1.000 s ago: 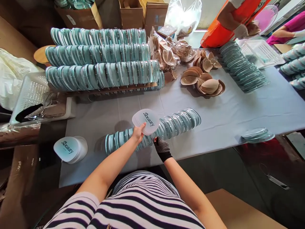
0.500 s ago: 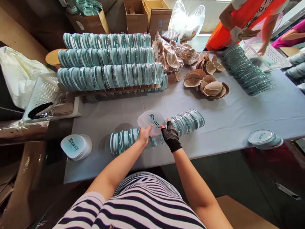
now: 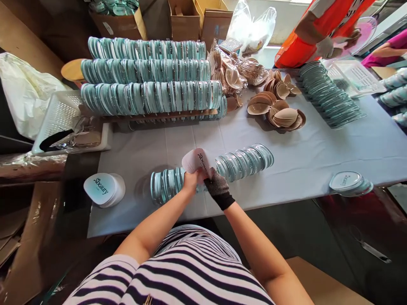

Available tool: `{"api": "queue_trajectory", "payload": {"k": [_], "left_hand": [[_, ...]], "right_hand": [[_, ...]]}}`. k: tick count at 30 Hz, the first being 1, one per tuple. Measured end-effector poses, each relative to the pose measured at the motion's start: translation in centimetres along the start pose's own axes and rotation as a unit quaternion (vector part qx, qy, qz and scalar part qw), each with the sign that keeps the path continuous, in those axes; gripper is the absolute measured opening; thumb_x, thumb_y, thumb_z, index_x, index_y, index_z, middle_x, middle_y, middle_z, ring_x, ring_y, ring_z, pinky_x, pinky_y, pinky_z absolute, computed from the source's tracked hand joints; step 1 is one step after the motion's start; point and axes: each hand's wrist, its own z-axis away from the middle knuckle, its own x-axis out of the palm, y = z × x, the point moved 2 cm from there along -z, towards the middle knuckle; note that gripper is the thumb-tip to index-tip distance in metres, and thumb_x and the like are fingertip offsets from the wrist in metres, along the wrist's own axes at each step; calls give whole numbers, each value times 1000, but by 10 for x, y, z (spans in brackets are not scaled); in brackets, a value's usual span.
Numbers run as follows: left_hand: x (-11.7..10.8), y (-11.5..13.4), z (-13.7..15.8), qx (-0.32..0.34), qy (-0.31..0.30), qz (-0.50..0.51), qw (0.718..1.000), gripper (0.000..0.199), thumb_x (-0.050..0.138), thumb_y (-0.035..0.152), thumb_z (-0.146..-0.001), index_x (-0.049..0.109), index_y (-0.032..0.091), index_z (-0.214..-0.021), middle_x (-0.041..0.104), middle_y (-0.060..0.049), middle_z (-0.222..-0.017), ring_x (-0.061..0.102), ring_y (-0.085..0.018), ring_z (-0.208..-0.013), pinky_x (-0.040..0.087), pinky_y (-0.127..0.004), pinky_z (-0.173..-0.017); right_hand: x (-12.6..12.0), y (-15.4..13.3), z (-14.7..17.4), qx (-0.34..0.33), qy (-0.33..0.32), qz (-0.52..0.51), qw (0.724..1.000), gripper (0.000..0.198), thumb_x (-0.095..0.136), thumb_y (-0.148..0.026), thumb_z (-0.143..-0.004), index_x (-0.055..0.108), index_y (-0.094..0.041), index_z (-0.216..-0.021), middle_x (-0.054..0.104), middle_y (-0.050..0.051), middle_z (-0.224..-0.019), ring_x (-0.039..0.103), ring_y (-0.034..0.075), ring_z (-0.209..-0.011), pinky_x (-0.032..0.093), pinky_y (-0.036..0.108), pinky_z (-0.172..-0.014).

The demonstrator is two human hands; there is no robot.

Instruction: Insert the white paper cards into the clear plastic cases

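In the middle of the frame, the person's bare left hand (image 3: 190, 181) and the gloved right hand (image 3: 216, 186) meet over a row of teal cases (image 3: 222, 167) that lies on the table (image 3: 318, 161). Both grips are closed together on a white printed card (image 3: 195, 160), which stands tilted up just above the row, touching the fingers of both hands. At the lower left of the table is a small stack of the same cards (image 3: 103, 189). Three long rows of cases (image 3: 149, 76) fill the upper left part, and beige cups (image 3: 280, 114) lie in a heap at the upper centre. Another short pile of cases (image 3: 349, 183) sits at the right edge. In the upper right corner, another person in orange (image 3: 305, 38) stands by the table.
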Motion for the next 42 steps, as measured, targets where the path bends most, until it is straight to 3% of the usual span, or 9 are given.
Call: {"api": "queue_trajectory", "payload": {"k": [3, 6, 12, 18, 24, 32, 36, 39, 42], "left_hand": [[-2, 5, -9, -6, 10, 47, 999, 30, 75, 12, -74, 68, 14, -103, 74, -8, -102, 66, -26, -106, 50, -39, -99], [-3, 20, -26, 9, 63, 101, 993, 33, 74, 10, -75, 68, 15, -107, 73, -10, -108, 67, -23, -106, 50, -41, -100], [-13, 28, -48, -27, 87, 101, 991, 39, 68, 6, -79, 65, 17, -116, 72, -10, -112, 67, -22, -105, 50, -45, -100], [-15, 20, -47, -14, 77, 118, 990, 42, 70, 4, -77, 65, 17, -117, 72, -10, -111, 67, -21, -107, 49, -42, -102], [-15, 20, -46, -19, 90, 107, 990, 32, 69, 5, -78, 68, 15, -109, 73, -10, -107, 67, -23, -106, 48, -45, -102], [-16, 21, -45, -16, 77, 108, 991, 38, 69, 5, -78, 66, 17, -113, 72, -10, -110, 66, -23, -108, 48, -46, -102], [-17, 22, -41, -8, 90, 97, 991, 37, 70, 7, -78, 66, 17, -114, 72, -10, -110, 66, -23, -107, 49, -45, -101], [-18, 18, -39, 6, 104, 86, 991, 35, 72, 9, -77, 66, 16, -111, 72, -11, -109, 67, -23, -106, 50, -44, -100], [-15, 13, -39, 21, 110, 78, 991, 31, 74, 11, -75, 68, 14, -106, 72, -12, -111, 67, -24, -105, 50, -44, -100]], "right_hand": [[-5, 16, 8, 69, 60, -46, 995, 40, 37, -35, -91, 68, -13, -107, 72, 12, -95, 65, 21, -85, 51, 29, -75], [-7, 41, 48, 62, 146, -4, 987, 45, 39, -45, -91, 71, -13, -93, 72, 12, -82, 65, 21, -73, 49, 27, -65], [28, 44, 123, 33, -84, 158, 983, 42, 37, -28, -94, 57, -23, -131, 73, 7, -85, 67, 18, -71, 41, 24, -59], [42, 14, 61, 99, -201, 213, 951, 35, 37, -31, -98, 50, -24, -129, 72, 9, -91, 69, 20, -84, 41, 26, -65], [33, 20, 44, 115, -184, 196, 956, 30, 35, -40, -98, 54, -21, -112, 71, 8, -92, 68, 21, -83, 41, 27, -66], [71, 28, 25, 87, -172, 178, 965, 34, 31, -28, -99, 62, -17, -108, 69, 16, -97, 67, 24, -92, 46, 34, -77], [78, 31, 21, 135, -196, -44, 970, 31, 41, -26, -94, 58, -20, -119, 69, 13, -89, 67, 22, -82, 50, 35, -72], [76, 27, 21, 157, -250, -208, 933, 41, 39, -35, -95, 47, -22, -133, 65, 4, -72, 64, 17, -62, 52, 30, -59], [63, 23, 14, 160, -271, -194, 929, 37, 47, -43, -90, 61, -19, -115, 63, 5, -66, 63, 20, -62, 53, 33, -60]]}}
